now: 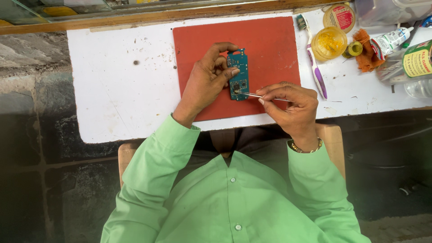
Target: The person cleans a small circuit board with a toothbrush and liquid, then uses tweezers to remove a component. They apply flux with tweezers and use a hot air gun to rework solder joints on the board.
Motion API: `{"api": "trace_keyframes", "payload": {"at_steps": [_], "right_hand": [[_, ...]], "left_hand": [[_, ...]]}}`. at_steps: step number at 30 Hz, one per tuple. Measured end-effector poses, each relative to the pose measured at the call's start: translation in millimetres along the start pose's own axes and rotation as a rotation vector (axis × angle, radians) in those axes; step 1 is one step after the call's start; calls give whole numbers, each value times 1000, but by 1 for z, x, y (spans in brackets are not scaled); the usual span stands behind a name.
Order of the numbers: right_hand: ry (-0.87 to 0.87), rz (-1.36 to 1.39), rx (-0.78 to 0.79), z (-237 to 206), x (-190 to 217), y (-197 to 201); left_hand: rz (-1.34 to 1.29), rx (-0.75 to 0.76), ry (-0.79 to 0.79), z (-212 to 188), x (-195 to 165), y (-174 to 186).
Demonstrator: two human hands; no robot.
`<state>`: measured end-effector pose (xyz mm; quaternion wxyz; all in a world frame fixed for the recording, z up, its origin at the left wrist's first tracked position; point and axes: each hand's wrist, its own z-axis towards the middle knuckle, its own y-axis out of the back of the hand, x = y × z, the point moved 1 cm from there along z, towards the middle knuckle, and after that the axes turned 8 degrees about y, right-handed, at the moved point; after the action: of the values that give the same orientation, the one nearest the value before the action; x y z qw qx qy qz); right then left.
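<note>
White tabletop, scuffed, carrying a red mat at its centre. On the mat lies a teal circuit board, long side running away from the person. Left hand: fingers pinching the board, thumb on its near face, fingertips curled over the far edge. Right hand: fingers pressed together on thin metal tweezers, whose tips touch the board's lower end. A toothbrush lies just right of the mat, beside a yellow jar.

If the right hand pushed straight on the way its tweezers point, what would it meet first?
Likely the circuit board: the right hand aims its tweezers leftward, tips at or touching the board's lower part, with the left hand just beyond.
</note>
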<state>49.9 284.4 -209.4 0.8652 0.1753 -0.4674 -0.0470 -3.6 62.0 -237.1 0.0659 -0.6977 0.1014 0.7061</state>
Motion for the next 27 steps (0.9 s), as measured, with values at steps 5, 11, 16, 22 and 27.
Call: {"api": "trace_keyframes", "payload": {"at_steps": [5, 11, 16, 22, 27], "right_hand": [[-14, 11, -25, -2, -2, 2], [21, -15, -13, -2, -3, 0], [-13, 10, -24, -4, -3, 2], [14, 0, -55, -6, -5, -2], [26, 33, -28, -9, -5, -2]], "left_hand": [[12, -5, 14, 0, 1, 1], [12, -9, 4, 0, 1, -1], [19, -11, 25, 0, 1, -1], [5, -10, 18, -1, 1, 0], [-4, -7, 37, 1, 2, 0]]}}
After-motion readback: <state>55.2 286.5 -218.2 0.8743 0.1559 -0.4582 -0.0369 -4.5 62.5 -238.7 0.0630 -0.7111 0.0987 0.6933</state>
